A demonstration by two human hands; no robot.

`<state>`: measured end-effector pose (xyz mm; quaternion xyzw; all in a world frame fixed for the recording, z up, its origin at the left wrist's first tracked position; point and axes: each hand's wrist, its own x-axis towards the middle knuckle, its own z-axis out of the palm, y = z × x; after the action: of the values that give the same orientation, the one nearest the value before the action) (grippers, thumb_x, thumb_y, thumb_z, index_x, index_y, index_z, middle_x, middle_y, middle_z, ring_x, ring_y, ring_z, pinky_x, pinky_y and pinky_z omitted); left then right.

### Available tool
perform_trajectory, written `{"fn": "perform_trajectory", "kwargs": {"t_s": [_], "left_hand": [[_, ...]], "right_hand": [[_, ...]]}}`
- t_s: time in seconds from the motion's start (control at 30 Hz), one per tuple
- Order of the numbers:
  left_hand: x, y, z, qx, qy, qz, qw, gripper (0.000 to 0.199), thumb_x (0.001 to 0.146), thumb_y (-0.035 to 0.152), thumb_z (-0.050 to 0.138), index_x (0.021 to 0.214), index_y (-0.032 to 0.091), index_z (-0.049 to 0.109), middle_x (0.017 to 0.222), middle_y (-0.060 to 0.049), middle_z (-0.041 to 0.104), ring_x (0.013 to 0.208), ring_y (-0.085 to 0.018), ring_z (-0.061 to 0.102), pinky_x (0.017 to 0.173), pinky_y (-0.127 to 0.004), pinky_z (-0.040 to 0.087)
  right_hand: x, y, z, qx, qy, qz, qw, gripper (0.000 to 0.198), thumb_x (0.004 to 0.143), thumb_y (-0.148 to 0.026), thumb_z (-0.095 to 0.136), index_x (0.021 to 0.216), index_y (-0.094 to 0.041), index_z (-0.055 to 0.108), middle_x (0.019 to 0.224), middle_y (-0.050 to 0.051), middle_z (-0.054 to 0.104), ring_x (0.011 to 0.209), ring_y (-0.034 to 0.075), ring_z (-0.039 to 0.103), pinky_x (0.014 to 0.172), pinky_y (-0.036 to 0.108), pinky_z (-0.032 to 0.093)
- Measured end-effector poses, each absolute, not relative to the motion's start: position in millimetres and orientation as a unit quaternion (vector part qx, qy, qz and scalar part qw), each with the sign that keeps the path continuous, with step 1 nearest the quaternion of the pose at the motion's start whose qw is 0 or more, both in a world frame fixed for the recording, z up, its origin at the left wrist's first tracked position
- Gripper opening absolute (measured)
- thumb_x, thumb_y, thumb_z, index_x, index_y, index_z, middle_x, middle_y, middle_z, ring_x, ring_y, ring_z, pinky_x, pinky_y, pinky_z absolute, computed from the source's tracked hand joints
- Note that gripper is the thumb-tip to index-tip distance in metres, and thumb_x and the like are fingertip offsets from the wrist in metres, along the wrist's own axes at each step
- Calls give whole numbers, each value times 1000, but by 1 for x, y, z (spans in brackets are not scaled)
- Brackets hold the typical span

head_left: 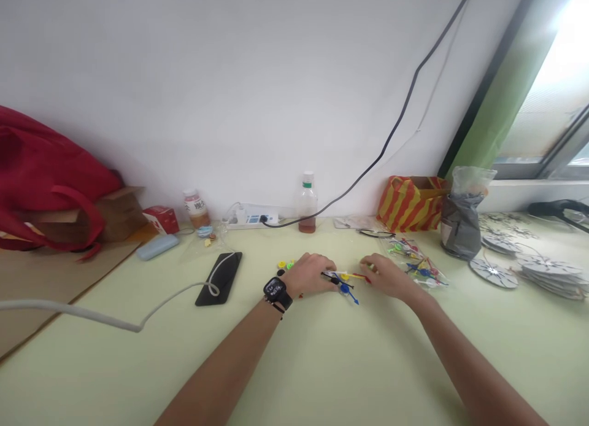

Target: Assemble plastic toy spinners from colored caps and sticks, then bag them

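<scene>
Handling, left hand (310, 274): at arrows (345, 288), grip unclear
Right hand (381, 272): by red tip (367, 279), pinch unclear
Arrows: keep low, may snag

I see two bare arms (232, 346) reaching forward, slanting inward. The left hand (309, 274) lies back upward, fingers (326, 264) curled under; the right hand (381, 272), slightly apart, bends inward from its wrist (414, 296), fingers loosely curved.

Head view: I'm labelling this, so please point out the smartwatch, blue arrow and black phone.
Smartwatch (275, 288), head view: screen.
Blue arrow (345, 288), head view: round hub.
Black phone (224, 280), head view: flat face.
</scene>
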<state>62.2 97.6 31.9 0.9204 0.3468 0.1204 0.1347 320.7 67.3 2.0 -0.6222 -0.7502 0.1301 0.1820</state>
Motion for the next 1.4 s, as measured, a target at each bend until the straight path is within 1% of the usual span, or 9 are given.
{"fn": "perform_trajectory", "kwargs": {"t_s": [0.1, 0.3, 0.43, 0.57, 0.67, 0.83, 1.03, 1.13, 1.4], "left_hand": [[59, 96, 33, 921, 349, 121, 124, 37, 80, 54, 74, 104, 25, 73, 99, -5, 76, 96, -28, 69, 84, -35, 48], [54, 94, 37, 913, 373, 122, 116, 46, 75, 58, 78, 105, 24, 69, 104, -6, 72, 101, -29, 66, 87, -37, 49], [55, 86, 34, 921, 341, 158, 98, 66, 70, 65, 80, 117, 22, 63, 120, -9, 66, 114, -31, 59, 97, -43, 47], [68, 72, 24, 932, 294, 195, 88, 88, 74, 73, 74, 142, 23, 50, 146, -12, 53, 138, -33, 43, 114, -45, 35], [82, 64, 17, 937, 289, 182, 76, 70, 84, 70, 65, 135, 24, 57, 135, -10, 62, 137, -33, 44, 112, -45, 34], [94, 59, 14, 937, 309, 159, 40, 30, 99, 45, 56, 118, 23, 65, 114, -10, 69, 118, -30, 55, 98, -44, 42], [87, 58, 29, 933, 297, 185, 80, 58, 86, 60, 68, 132, 26, 59, 127, -10, 66, 126, -33, 50, 106, -46, 40], [77, 66, 43, 926, 296, 213, 96, 63, 88, 61, 65, 138, 25, 56, 130, -9, 66, 127, -31, 52, 109, -44, 40], [37, 100, 67, 883, 380, 254, 109, 41, 96, 44, 58, 131, 23, 62, 130, -8, 68, 122, -28, 60, 108, -42, 45]], "right_hand": [[293, 57, 17, -533, -786, 222, 221, 35, 96, -36, 53, 125, -20, 66, 118, 11, 70, 102, 23, 66, 90, 34, 51], [284, 64, 36, -477, -821, 257, 180, 36, 94, -33, 57, 128, -22, 65, 116, 8, 73, 96, 20, 69, 84, 31, 54], [306, 105, 40, -543, -804, 166, 176, 22, 94, -33, 59, 107, -23, 74, 105, 6, 76, 88, 18, 70, 77, 27, 53], [321, 141, 26, -605, -769, 89, 186, 23, 94, -25, 57, 104, -17, 76, 121, 14, 69, 110, 25, 64, 98, 37, 47], [322, 154, 7, -618, -765, 61, 172, 21, 91, -24, 62, 104, -16, 77, 132, 17, 63, 128, 29, 53, 109, 42, 37], [318, 159, -12, -608, -778, 55, 148, 27, 98, -26, 51, 99, -13, 75, 109, 15, 72, 115, 25, 61, 105, 37, 40], [321, 159, -14, -593, -788, 41, 158, 35, 100, -27, 50, 127, -14, 67, 136, 17, 63, 132, 26, 52, 113, 41, 33], [319, 156, -15, -591, -789, 45, 163, 39, 95, -26, 58, 131, -14, 65, 128, 16, 68, 126, 26, 56, 110, 38, 36], [312, 151, -11, -589, -783, 63, 190, 20, 90, -16, 56, 91, -13, 76, 107, 13, 71, 111, 26, 57, 101, 37, 40]]}}
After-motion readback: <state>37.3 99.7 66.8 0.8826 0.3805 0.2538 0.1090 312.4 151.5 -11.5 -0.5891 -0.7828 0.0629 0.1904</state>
